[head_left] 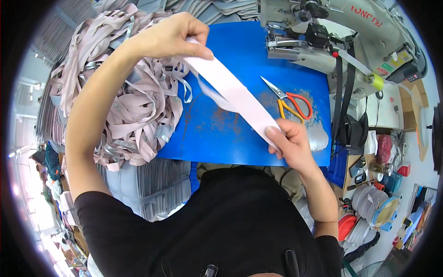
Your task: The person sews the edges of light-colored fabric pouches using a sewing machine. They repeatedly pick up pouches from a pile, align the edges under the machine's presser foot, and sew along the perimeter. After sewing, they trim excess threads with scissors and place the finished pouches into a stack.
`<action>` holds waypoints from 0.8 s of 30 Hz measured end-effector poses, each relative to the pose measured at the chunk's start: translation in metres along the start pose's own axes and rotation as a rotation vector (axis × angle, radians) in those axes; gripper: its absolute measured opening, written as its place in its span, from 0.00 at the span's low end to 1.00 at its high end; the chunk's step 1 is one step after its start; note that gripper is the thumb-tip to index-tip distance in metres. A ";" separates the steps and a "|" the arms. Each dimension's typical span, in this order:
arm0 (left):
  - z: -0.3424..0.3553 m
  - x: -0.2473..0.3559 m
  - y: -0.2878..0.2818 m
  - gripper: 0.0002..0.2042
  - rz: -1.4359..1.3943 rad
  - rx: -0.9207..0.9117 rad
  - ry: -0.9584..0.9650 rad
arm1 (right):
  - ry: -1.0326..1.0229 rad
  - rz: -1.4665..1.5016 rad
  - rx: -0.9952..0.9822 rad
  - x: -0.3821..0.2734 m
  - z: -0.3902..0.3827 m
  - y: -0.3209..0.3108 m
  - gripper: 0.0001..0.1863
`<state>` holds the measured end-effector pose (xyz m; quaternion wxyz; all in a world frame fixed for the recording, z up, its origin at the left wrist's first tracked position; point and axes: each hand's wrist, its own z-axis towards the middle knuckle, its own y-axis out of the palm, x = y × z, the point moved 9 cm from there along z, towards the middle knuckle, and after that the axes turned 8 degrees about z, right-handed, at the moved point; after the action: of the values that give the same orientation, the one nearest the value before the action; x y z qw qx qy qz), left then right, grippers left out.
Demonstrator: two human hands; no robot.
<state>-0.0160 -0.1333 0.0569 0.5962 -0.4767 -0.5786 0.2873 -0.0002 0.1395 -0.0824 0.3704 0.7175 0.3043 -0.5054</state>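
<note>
My left hand (pixel 187 37) pinches the upper end of a pale pink fabric strip (pixel 221 83), which runs diagonally down to my right hand (pixel 290 143), closed on its lower end. A narrower loose band (pixel 212 99) hangs curved beside the strip. Scissors with red and yellow handles (pixel 297 101) lie open on the blue work surface (pixel 240 143), a little above and right of my right hand. A big tangled heap of pink and grey straps (pixel 124 106) lies at the left, partly behind my left forearm.
An industrial sewing machine (pixel 346 27) occupies the top right. Stacked grey pieces (pixel 143 184) sit below the heap, and more (pixel 212 9) lie along the back. A shelf of spools and tools (pixel 374 198) stands at the right.
</note>
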 end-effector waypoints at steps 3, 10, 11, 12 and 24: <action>0.009 -0.002 0.005 0.16 0.003 0.001 -0.013 | -0.091 0.015 -0.115 0.011 -0.002 -0.010 0.11; 0.040 0.013 0.021 0.15 0.000 0.057 0.136 | -0.144 0.242 -0.087 -0.016 0.056 0.028 0.36; 0.035 0.007 0.015 0.15 0.067 0.126 0.130 | -0.134 0.226 -0.100 -0.017 0.062 0.036 0.37; 0.027 -0.001 0.010 0.14 0.136 0.198 0.116 | -0.167 0.169 -0.024 -0.014 0.061 0.031 0.36; -0.448 -0.142 -0.254 0.15 1.162 1.071 -0.967 | -0.276 -0.077 0.285 0.045 0.101 -0.082 0.32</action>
<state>0.3392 -0.4631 0.2824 0.1932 -0.1809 -0.2246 0.9378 -0.1039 0.1023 -0.1648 0.2839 0.6744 0.2029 -0.6507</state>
